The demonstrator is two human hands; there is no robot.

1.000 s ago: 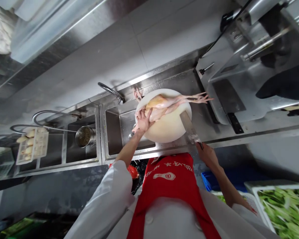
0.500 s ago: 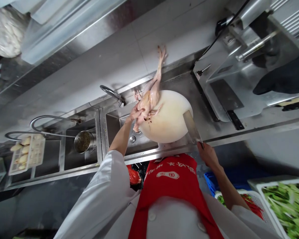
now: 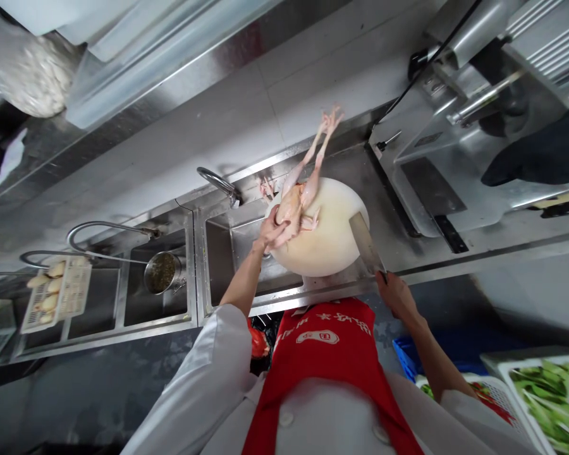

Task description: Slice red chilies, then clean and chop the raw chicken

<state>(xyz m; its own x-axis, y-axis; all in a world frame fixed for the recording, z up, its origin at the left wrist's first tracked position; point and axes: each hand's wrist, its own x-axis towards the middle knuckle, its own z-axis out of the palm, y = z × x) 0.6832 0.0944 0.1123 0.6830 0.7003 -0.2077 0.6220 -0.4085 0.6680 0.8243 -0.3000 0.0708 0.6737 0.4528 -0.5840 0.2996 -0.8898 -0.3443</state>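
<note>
A plucked whole chicken (image 3: pixel 291 205) lies on the left part of a round white cutting board (image 3: pixel 336 243), its legs and feet pointing up toward the wall. My left hand (image 3: pixel 271 229) is closed around its body near the neck end. In my right hand (image 3: pixel 394 294) is the handle of a cleaver (image 3: pixel 366 241); the blade angles up and left, over the right edge of the board. The board sits across a steel sink (image 3: pixel 218 253). Some pale chicken feet (image 3: pixel 266 188) show behind the bird, at the board's far left edge.
A second cleaver (image 3: pixel 434 196) lies on the steel surface at right, near a slicer-like machine (image 3: pixel 483 107). Curved faucets (image 3: pixel 215 180) stand at the sinks. A metal pot (image 3: pixel 162 273) and a white basket (image 3: pixel 78 287) are left. Crates of greens (image 3: pixel 550 398) stand low right.
The chicken has been shifted right, more onto the board, and both legs now point up to the right. My left hand moved with it. The cleaver stays nearly in place.
</note>
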